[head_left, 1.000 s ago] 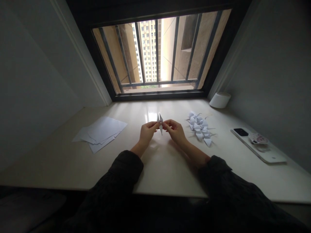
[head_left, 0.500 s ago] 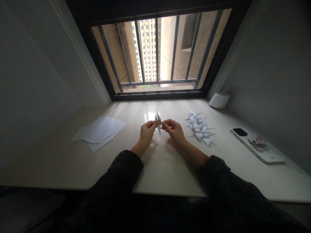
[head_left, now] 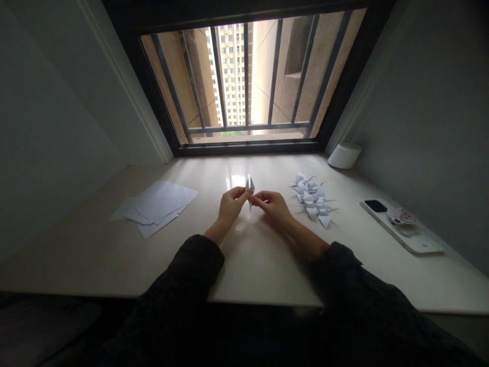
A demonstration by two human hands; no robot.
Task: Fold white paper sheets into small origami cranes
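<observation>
Between my hands, over the middle of the white sill, is a small piece of folded white paper [head_left: 249,183] with two narrow points standing up and one pointing down. My left hand [head_left: 232,204] pinches it from the left, thumb across its middle. My right hand [head_left: 272,205] is closed on its lower right part, fingertips against the paper. The fingers hide much of the folds. To the right, several folded paper cranes [head_left: 311,198] sit in a close cluster. On the left lies a loose stack of white paper sheets [head_left: 164,202].
A phone [head_left: 405,229] with a round cartoon grip lies at the right, near the wall. A white cylindrical object [head_left: 344,155] stands in the back right corner. Behind the sill [head_left: 114,265] is a dark-framed window [head_left: 248,149] with bars outside.
The two upper points of the folded paper have come closer together. My right fingers have shifted slightly down along the paper. Both hands keep hold of it.
</observation>
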